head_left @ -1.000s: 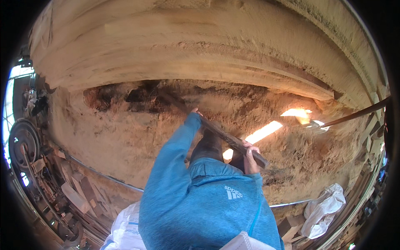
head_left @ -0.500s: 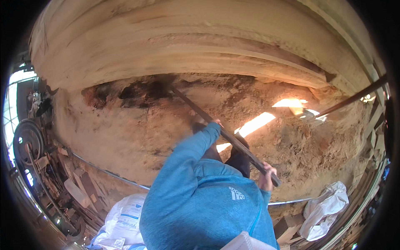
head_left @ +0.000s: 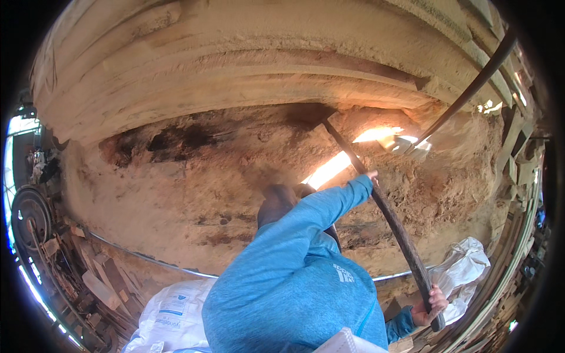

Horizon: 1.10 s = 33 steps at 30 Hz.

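A long wooden-handled hoe slants across the ground ahead of me. Its dark, blurred blade is at the foot of the dust-covered ledge. Reaching across my body, my left hand is closed round the upper-middle of the handle, partly hidden by its blue sleeve. Lower right, my right hand is wrapped round the handle near its butt end. Brown, powdery sawdust-like material lies all about the blade and my legs, with a darker patch to the left.
Dust-covered boards form a ledge along the far side. A dark pole leans at the right, near bright sunlit patches. White sacks lie at lower left and right. A thin pipe runs behind me; wood offcuts and a wheel are left.
The hoe's blade has swung right along the foot of the ledge. Both hands have moved right with the handle, my right hand also lower. My view has shifted slightly.
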Motion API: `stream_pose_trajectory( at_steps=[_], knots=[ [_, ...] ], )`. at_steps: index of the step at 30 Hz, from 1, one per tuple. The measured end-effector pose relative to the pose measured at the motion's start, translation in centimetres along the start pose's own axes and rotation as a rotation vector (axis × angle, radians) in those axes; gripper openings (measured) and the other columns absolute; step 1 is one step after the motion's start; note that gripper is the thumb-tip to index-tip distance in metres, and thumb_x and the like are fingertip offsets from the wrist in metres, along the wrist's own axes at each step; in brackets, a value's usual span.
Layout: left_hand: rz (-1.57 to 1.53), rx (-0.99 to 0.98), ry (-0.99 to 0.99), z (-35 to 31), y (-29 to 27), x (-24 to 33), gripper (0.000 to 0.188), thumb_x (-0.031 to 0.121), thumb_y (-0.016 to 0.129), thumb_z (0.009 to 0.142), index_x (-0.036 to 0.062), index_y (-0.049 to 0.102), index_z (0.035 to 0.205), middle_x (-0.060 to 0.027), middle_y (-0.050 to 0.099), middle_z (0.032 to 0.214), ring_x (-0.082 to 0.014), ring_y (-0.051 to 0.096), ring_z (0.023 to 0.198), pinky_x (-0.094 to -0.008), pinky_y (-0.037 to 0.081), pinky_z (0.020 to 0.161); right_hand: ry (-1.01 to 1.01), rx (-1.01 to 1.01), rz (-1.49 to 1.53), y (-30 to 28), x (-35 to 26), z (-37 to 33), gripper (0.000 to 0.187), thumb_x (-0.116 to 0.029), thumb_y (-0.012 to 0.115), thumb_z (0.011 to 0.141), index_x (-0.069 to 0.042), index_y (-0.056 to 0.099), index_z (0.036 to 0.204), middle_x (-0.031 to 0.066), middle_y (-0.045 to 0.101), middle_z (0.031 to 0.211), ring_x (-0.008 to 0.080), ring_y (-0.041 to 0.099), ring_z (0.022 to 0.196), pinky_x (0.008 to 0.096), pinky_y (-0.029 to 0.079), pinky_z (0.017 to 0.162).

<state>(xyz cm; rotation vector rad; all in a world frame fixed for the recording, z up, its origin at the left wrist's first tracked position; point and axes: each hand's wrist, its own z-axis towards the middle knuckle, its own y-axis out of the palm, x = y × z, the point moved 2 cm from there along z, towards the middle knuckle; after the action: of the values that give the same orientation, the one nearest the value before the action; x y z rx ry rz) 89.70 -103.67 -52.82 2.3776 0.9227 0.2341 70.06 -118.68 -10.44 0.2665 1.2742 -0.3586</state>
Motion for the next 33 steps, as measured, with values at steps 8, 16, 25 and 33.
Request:
stream_pose_trajectory(
  at_steps=[8,16,25,33],
  knots=[
    [-0.248,-0.106,0.120,-3.2,-16.0,1.9,0.027,0.029,0.059,0.080,0.0081,0.053,0.064,-0.0088,0.056,0.058,-0.0275,0.054,0.054,-0.0453,0.044,0.055,0.121,0.135,0.230,0.4,4.3,2.5,0.022,-0.021,0.050,0.085,-0.011,0.040,0.068,0.0011,0.039,0.063,0.0167,0.044,0.066,0.0390,0.040,0.078],
    [-0.493,0.296,0.550,-14.8,-47.3,14.6,0.030,0.026,0.055,0.080,0.0046,0.051,0.059,-0.0149,0.057,0.060,-0.0345,0.056,0.058,-0.0544,0.047,0.062,0.599,-0.411,0.441,25.8,16.3,-6.5,0.017,-0.018,0.059,0.083,-0.005,0.049,0.077,0.0110,0.055,0.076,0.0268,0.057,0.082,0.0475,0.041,0.089],
    [-0.425,0.416,0.520,-12.8,-45.8,16.3,0.027,0.023,0.054,0.079,0.0054,0.050,0.059,-0.0155,0.056,0.059,-0.0348,0.055,0.058,-0.0545,0.047,0.062,0.719,-0.421,0.462,28.8,17.2,-8.2,0.009,-0.010,0.057,0.083,-0.004,0.052,0.083,0.0108,0.056,0.082,0.0264,0.055,0.089,0.0427,0.037,0.093],
    [-0.139,0.134,0.130,-2.8,-16.3,4.4,0.024,0.020,0.054,0.078,0.0073,0.048,0.059,-0.0145,0.054,0.058,-0.0331,0.052,0.055,-0.0520,0.046,0.059,0.365,-0.362,0.300,14.6,5.1,6.0,0.018,-0.016,0.053,0.084,-0.010,0.041,0.073,0.0024,0.040,0.066,0.0190,0.043,0.071,0.0407,0.037,0.085]
  ],
)
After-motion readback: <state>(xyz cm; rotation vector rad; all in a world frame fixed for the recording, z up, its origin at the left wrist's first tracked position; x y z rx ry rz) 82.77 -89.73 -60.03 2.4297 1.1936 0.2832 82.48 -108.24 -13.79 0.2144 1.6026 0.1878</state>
